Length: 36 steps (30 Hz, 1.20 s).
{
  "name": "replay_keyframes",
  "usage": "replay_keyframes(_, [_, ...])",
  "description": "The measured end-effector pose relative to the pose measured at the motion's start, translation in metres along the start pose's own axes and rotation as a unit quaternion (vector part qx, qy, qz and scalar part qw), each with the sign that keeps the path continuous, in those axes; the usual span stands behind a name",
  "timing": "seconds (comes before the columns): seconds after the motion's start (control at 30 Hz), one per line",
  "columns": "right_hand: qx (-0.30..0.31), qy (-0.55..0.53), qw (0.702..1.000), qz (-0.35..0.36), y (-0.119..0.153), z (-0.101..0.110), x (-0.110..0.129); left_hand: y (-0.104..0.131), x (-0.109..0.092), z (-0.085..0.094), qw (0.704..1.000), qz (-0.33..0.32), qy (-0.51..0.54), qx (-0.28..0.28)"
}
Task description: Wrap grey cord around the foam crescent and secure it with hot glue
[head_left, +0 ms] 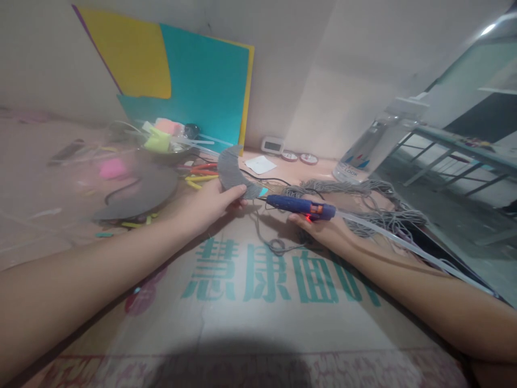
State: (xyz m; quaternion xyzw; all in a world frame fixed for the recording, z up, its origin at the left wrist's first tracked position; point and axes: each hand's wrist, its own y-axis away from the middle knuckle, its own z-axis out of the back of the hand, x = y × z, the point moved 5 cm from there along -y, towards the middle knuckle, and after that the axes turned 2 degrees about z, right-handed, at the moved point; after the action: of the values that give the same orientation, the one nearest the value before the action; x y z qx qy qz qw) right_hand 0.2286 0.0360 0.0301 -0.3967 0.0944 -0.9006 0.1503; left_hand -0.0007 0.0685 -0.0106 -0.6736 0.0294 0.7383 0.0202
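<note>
My left hand (222, 199) is closed on a curved grey crescent-shaped piece (231, 168), thumb on its face. A small teal patch (263, 192) shows at the piece's lower right end. In my right hand (309, 220) is a dark blue glue gun (291, 205) with a red light glowing below its body. Its tip points left, close to the teal patch. A long pale glue stick (388, 234) runs out of the gun's back over my right forearm. Grey yarn (363, 188) lies in loose strands behind and beside my right hand, and one strand loops below the gun.
Yellow and teal sheets (202, 81) lean on the wall. A clear bottle (359, 143) stands at the back right, near a small white display device (272, 145). On the left are a large grey piece (141, 191), a pink lump (113, 168) and orange-handled scissors (204, 169).
</note>
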Motion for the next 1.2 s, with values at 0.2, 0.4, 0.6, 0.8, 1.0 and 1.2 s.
replay_keyframes(0.2, [-0.02,0.036,0.999,-0.01,0.001,0.003,-0.009,-0.001,0.001,0.0,1.0,-0.001,-0.006,0.007])
replay_keyframes(0.4, [-0.004,0.01,1.0,-0.007,0.001,0.002,-0.003,0.002,-0.005,-0.001,1.0,-0.011,0.009,-0.007])
replay_keyframes(0.6, [-0.01,0.03,0.999,0.0,0.001,0.003,-0.007,0.004,-0.007,-0.003,0.999,-0.002,0.03,-0.019])
replay_keyframes(0.8, [-0.029,0.024,0.999,0.005,0.001,0.005,-0.015,0.004,-0.008,-0.002,1.0,-0.002,0.016,-0.012])
replay_keyframes(1.0, [-0.018,-0.007,1.0,-0.009,0.0,0.004,-0.005,0.004,-0.009,-0.001,1.0,-0.002,0.014,-0.007])
replay_keyframes(1.2, [-0.024,0.01,1.0,-0.004,0.0,0.006,-0.005,0.007,-0.008,-0.001,1.0,0.003,0.018,-0.017])
